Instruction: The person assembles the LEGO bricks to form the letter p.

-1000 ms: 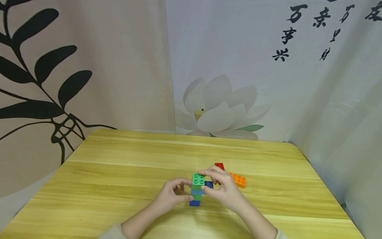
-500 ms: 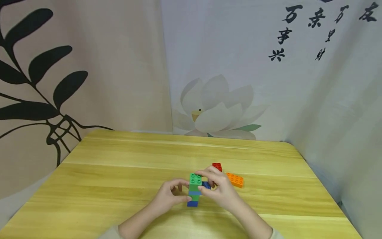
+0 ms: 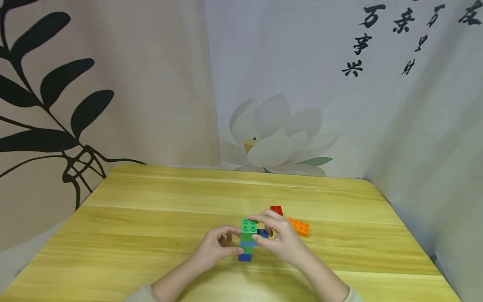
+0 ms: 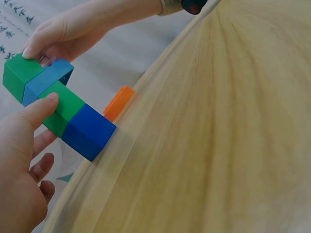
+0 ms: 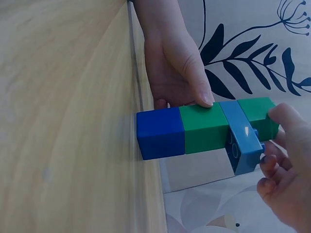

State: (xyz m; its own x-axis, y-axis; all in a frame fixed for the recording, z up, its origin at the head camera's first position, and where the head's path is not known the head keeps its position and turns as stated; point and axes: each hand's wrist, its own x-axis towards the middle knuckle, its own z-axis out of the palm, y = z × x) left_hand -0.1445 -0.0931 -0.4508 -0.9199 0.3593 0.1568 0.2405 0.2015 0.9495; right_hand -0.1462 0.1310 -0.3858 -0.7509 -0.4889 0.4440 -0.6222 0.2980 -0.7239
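A stack of toy building bricks (image 3: 247, 237) stands upright on the table between the two hands. From the bottom it runs dark blue brick (image 5: 160, 133), green brick (image 5: 204, 128), longer lighter blue brick (image 4: 48, 80), green brick (image 3: 248, 226) on top. The lighter blue one juts out to the right, its studs shaded by a hand. My left hand (image 3: 213, 247) holds the stack, thumb on the lower green brick. With thumb and index finger, my right hand (image 3: 281, 235) grips the top green brick; its other fingers are curled beside the overhang.
Behind the right hand lie an orange brick (image 3: 299, 227) and a red brick (image 3: 276, 209), the red one partly hidden by that hand. The wooden table (image 3: 151, 209) ends at a printed curtain (image 3: 158, 84) at the back.
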